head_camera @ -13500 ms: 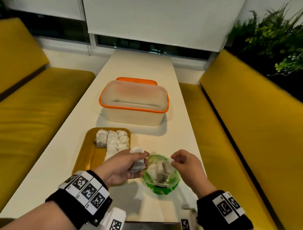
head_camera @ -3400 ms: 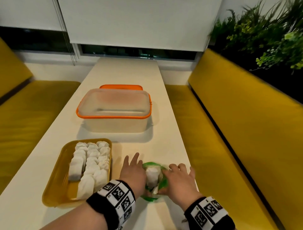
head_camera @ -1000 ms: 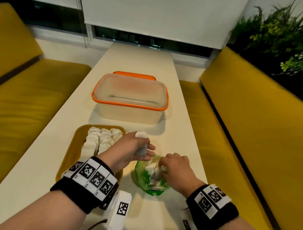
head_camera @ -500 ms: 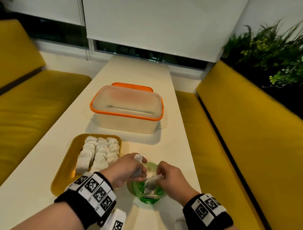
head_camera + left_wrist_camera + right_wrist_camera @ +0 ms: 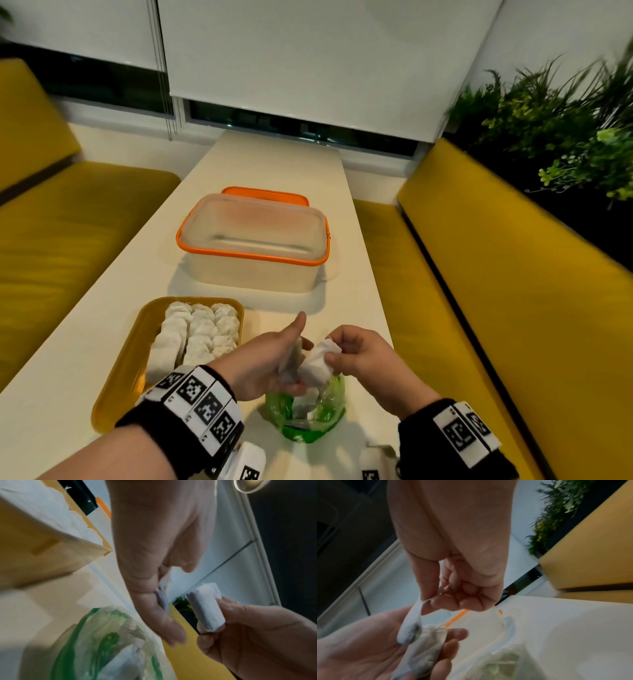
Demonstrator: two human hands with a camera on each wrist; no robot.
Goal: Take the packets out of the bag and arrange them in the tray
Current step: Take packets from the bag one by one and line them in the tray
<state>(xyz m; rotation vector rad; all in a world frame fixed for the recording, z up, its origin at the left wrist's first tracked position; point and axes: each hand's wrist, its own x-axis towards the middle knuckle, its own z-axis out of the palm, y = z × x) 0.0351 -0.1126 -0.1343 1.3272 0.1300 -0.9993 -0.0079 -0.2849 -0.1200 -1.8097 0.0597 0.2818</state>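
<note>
Green-and-clear plastic bag (image 5: 306,414) nearest, mouth open on white table (image 5: 274,164), more packets inside. Just above it, right hand (image 5: 363,353) pinches small white packet (image 5: 318,365) by top edge; left hand (image 5: 267,359), beside it, cups another packet (image 5: 423,651) in half-curled fingers. Left of hands, yellow tray (image 5: 120,370) holds rows of white packets (image 5: 197,334). Farther off, clear orange-rimmed container (image 5: 253,240). Judgement: packets light, soft, crushable paper; pinch gently at corner or seam, no squeezing.

The left hand (image 5: 263,359) hides most of its packet (image 5: 290,359); the bag's (image 5: 305,411) contents are blurred.
</note>
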